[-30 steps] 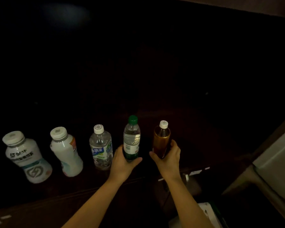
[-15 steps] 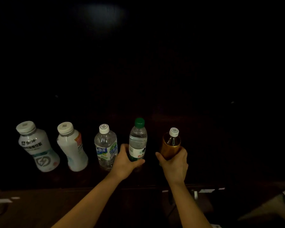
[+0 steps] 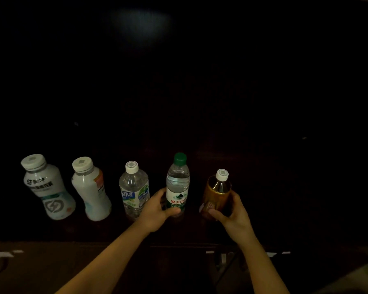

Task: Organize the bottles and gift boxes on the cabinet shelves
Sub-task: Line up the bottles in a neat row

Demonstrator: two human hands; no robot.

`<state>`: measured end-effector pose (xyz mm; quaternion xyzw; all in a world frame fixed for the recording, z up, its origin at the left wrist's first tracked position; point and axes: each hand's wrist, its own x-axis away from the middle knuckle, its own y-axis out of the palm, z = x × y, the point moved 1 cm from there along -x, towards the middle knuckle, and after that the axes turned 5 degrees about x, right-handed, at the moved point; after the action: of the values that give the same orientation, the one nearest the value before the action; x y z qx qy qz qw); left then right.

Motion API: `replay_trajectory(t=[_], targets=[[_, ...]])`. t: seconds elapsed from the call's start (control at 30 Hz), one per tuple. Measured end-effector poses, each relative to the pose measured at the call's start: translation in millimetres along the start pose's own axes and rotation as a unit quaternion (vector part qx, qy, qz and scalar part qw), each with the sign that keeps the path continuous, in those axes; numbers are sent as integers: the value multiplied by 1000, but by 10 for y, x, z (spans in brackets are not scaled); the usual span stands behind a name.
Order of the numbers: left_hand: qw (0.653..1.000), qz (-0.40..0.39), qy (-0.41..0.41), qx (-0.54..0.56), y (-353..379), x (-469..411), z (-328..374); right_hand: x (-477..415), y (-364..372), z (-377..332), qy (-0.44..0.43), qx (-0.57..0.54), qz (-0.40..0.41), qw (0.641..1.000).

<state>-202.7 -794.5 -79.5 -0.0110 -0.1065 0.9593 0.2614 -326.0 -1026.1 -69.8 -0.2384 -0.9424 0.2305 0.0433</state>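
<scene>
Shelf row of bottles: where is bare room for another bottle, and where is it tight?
Free: the dark shelf right of the amber bottle. Crowded: the gaps from the white bottle and second white bottle to the clear bottle; the left hand on the green-capped bottle and the right hand fill the rest.

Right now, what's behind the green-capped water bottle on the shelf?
Behind the green-capped water bottle, held by the left hand, only darkness shows. The cabinet's back is too dim to make out, so anything standing there cannot be seen.
</scene>
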Motion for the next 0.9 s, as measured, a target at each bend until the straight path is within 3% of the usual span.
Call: replay_trajectory(t=[0.5, 0.7, 0.9], targets=[[998, -63, 7, -5, 83, 92, 39, 50, -110, 10, -29, 4, -72, 997], [998, 2, 22, -51, -108, 497, 5, 325, -86, -67, -19, -79, 92, 993], [991, 62, 71, -90, -618, 1083, 1, 660, 87, -437, -131, -62, 185, 972]])
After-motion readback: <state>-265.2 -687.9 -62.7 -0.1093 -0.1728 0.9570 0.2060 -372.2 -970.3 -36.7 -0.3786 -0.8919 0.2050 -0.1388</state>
